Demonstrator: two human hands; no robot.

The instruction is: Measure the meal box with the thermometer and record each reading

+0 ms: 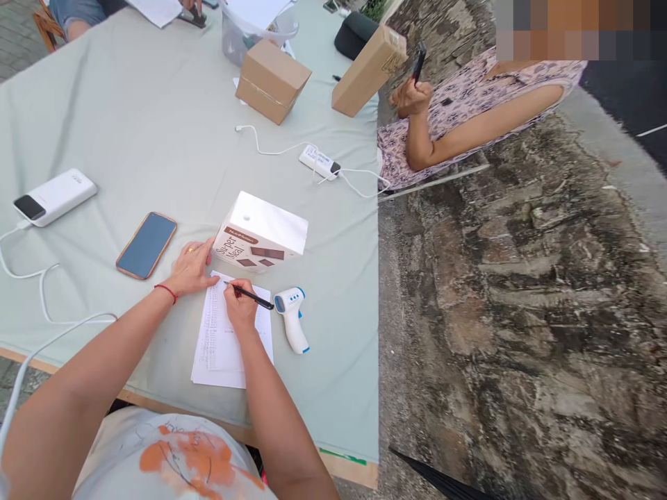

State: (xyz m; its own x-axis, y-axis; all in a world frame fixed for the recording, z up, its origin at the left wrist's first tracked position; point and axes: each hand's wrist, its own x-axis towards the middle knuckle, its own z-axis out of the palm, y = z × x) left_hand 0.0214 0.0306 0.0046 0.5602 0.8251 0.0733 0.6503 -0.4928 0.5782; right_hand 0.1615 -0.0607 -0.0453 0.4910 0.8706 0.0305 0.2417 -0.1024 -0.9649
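A black pen (254, 297) is gripped in my right hand (240, 305), its tip near the top of a sheet of paper (224, 347) with columns of small writing. My left hand (192, 269) lies with fingers stretched out, the thumb at the sheet's top edge and the fingertips beside a white "Super Meal" box (268, 226). To the left of that hand a smartphone (146, 244) in a brown case lies face up, its screen dark. Right of the paper rests a white and blue infrared thermometer (292, 319).
A white power bank (55, 198) with a cable lies at the left, another power bank (320, 162) at the right edge. Cardboard boxes (274, 80) and a plastic tub (234, 45) stand farther back. Beyond the table, a person (469, 118) holds a phone; another person's hand shows at the far edge.
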